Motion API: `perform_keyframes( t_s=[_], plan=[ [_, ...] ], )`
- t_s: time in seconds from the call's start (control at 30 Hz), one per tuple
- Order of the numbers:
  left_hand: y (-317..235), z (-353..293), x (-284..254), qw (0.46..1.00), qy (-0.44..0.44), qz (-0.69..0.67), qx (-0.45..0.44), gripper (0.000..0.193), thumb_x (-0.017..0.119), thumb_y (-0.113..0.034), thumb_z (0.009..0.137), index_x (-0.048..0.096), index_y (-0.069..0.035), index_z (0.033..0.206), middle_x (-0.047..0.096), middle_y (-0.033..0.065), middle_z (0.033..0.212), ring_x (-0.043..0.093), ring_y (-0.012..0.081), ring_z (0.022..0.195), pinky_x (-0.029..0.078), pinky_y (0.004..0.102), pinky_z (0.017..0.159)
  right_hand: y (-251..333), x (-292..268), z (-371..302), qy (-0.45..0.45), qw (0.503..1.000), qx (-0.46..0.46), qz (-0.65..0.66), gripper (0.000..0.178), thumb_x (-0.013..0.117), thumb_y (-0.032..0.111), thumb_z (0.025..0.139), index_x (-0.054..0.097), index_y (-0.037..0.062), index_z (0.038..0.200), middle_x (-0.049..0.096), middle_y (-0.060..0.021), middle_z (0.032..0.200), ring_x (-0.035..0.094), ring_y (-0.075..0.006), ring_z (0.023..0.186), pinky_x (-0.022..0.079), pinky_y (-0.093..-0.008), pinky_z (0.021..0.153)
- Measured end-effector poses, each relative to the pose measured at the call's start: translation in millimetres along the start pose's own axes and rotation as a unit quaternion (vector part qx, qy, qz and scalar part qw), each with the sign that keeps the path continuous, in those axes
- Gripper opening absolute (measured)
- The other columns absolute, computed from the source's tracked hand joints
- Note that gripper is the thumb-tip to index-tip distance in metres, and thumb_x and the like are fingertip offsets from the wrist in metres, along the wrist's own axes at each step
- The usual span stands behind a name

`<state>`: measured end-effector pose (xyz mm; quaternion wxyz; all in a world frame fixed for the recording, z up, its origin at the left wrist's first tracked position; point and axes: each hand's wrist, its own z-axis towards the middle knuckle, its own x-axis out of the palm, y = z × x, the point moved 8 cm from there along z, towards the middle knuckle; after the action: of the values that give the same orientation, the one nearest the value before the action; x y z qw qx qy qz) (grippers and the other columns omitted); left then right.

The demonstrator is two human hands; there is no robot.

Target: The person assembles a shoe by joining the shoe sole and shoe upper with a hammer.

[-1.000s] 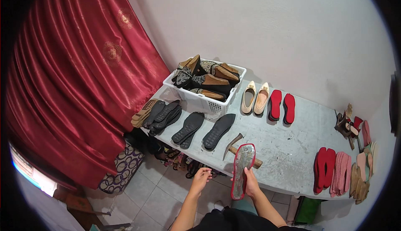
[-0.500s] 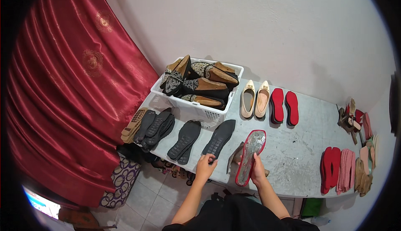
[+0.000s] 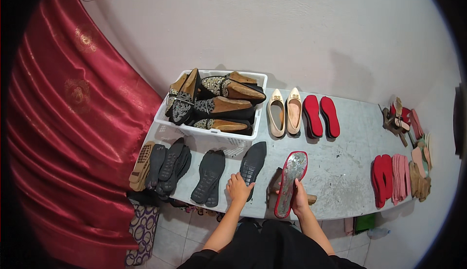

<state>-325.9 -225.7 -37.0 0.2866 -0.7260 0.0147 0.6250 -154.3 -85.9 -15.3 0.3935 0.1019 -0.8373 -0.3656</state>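
My right hand (image 3: pixel 301 199) is closed round a shoe insole (image 3: pixel 294 179) with a red rim and a glossy grey, wet-looking face. It is held above the table's front edge, close to a dark metal tool with a wooden handle (image 3: pixel 312 199), partly hidden behind the insole and hand. My left hand (image 3: pixel 238 188) is at the lower end of a black shoe sole (image 3: pixel 253 162), thumb to the right and fingers along the left side. The sole lies tread up. Left of it rests a pair of black soles (image 3: pixel 209 173).
A white basket (image 3: pixel 162 124) holds embellished shoes on wooden lasts. Right of it stand cream flats (image 3: pixel 276 116) and red-topped soles (image 3: pixel 321 116). More soles (image 3: pixel 170 164) lie left on the table (image 3: pixel 350 176). Red (image 3: pixel 382 181) and pink pieces (image 3: pixel 400 176) are stacked right, beside a red curtain-free wall (image 3: pixel 418 69).
The view has shifted, so most things on the table sit further left. My left hand has moved further up along the black sole. The insole stays in my right hand.
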Motion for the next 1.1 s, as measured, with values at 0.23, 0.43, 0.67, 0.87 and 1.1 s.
perform_keyframes(
  t_s=[0.23, 0.43, 0.67, 0.87, 1.1],
  plan=[
    [19.8, 11.1, -17.5, 0.999, -0.013, -0.011, 0.043, 0.054, 0.068, -0.037, 0.073, 0.051, -0.006, 0.113, 0.049, 0.0114, 0.108, 0.048, 0.0298, 0.103, 0.036, 0.0429, 0.087, -15.4, 2.6, -2.6, -0.041, 0.999, -0.023, 0.011, 0.048, 0.041, 0.042, 0.091, 0.044, 0.0065, 0.123, 0.06, -0.0171, 0.106, 0.062, -0.0313, 0.084, 0.049, -0.0421, 0.077],
    [60.3, 30.9, -61.5, 0.982, -0.143, 0.102, 0.073, 0.053, 0.069, -0.027, 0.072, 0.048, -0.006, 0.117, 0.049, 0.0132, 0.112, 0.046, 0.0302, 0.107, 0.035, 0.0431, 0.088, -32.9, 14.1, -7.5, -0.049, 0.998, -0.001, 0.048, 0.041, 0.043, 0.037, 0.091, 0.044, 0.005, 0.117, 0.06, -0.0186, 0.102, 0.063, -0.0302, 0.081, 0.05, -0.0414, 0.074],
    [114.6, 39.3, -55.1, 0.995, -0.006, 0.032, -0.098, 0.07, 0.074, -0.03, 0.069, 0.041, -0.003, 0.124, 0.045, 0.0145, 0.12, 0.043, 0.0314, 0.112, 0.032, 0.0443, 0.093, -44.4, 15.8, -9.3, -0.059, 0.997, -0.003, 0.049, 0.042, 0.042, 0.035, 0.092, 0.044, 0.0042, 0.119, 0.06, -0.0193, 0.102, 0.062, -0.0302, 0.081, 0.05, -0.041, 0.074],
    [107.6, 41.7, -75.0, 0.992, -0.06, 0.03, -0.104, 0.073, 0.079, -0.027, 0.063, 0.043, -0.002, 0.122, 0.049, 0.0174, 0.114, 0.048, 0.0335, 0.106, 0.038, 0.0405, 0.089, -40.7, 17.4, -21.5, -0.089, 0.995, -0.011, 0.052, 0.041, 0.041, 0.034, 0.092, 0.045, 0.0033, 0.119, 0.06, -0.0192, 0.102, 0.062, -0.0298, 0.08, 0.05, -0.0406, 0.074],
    [108.5, 58.0, -43.6, 0.924, 0.162, -0.334, -0.091, 0.056, 0.057, -0.002, 0.075, 0.04, 0.003, 0.129, 0.056, 0.0082, 0.096, 0.056, 0.0168, 0.086, 0.046, 0.0247, 0.074, -30.2, 12.3, -23.9, -0.108, 0.992, -0.051, 0.046, 0.04, 0.042, 0.036, 0.092, 0.043, 0.0065, 0.12, 0.059, -0.0183, 0.106, 0.062, -0.0292, 0.083, 0.05, -0.0403, 0.074]
  ],
)
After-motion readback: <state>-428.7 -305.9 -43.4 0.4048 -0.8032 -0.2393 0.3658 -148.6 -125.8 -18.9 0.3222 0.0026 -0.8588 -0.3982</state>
